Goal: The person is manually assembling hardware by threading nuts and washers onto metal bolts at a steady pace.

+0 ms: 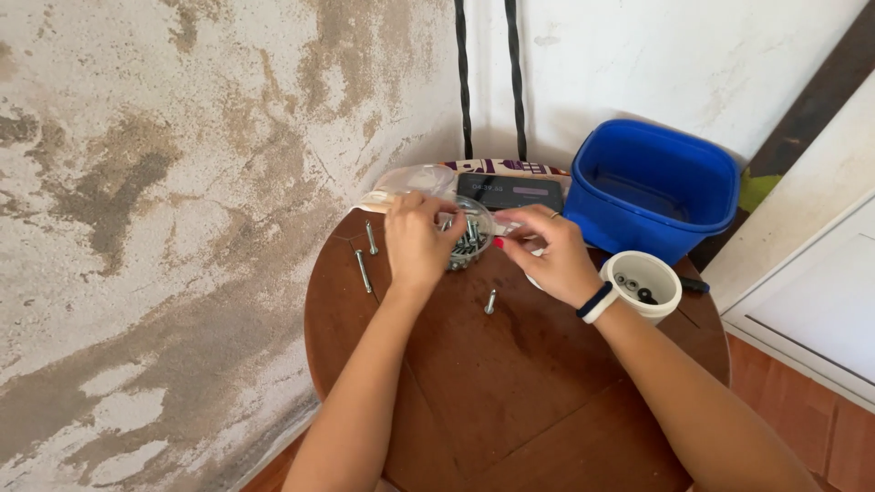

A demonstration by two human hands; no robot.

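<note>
A small clear bowl (469, 239) full of metal screws sat near the back of a round brown wooden table (510, 383). The bowl was tipped a little to one side. The left hand (415, 241) lay over the left side of the bowl, with its fingers bent and wrapped around the rim. The right hand (547, 255) was just to the right of the bowl. Its fingertips were pinched close together next to the rim, but what they were pinching could not be seen. This hand had red nails, a ring on one finger, and a dark and white band (597, 302) on the wrist.

Three loose screws lay on the table. Two long screws (367, 255) were to the left of the left hand, side by side but not touching. One short screw (490, 302) lay in front of the bowl, between the two arms.

A white cup (649, 284) stood just to the right of the right wrist. It had some small dark round pieces inside. Behind the cup stood a big blue tub (652, 187) at the back right edge of the table. A dark phone (510, 192) lay flat behind the bowl, with a clear plastic bag (406, 187) beside it on the left. The wall (164, 228) on the left was stained and patchy.
</note>
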